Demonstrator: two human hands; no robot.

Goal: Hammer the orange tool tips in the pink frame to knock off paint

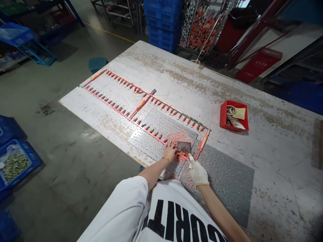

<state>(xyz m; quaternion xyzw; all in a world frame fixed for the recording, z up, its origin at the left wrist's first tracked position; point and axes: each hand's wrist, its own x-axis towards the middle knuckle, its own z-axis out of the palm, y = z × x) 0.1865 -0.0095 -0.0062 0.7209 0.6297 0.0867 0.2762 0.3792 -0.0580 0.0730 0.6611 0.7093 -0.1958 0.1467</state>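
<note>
A long rectangular frame (117, 112), stained orange and pink, lies on the table, its two long sides lined with small orange-tipped pieces (171, 111). At its near right corner, my bare left hand (170, 152) grips the near rail, with a gold bracelet on the wrist. My right hand (198, 172), in a white knitted glove, is closed around the handle of a scraper, just right of my left hand. The scraper's wide grey blade (184, 147) points away from me over the rail. Pink and white flakes (178, 137) are scattered around the blade and both hands.
Two grey dimpled mats (227, 171) lie under the frame's right end. A red box (234, 116) with tape rolls and paper stands on the right of the worn white table (176, 72). Blue crates (164, 25) are stacked behind; a green stool (98, 64) touches the far left edge.
</note>
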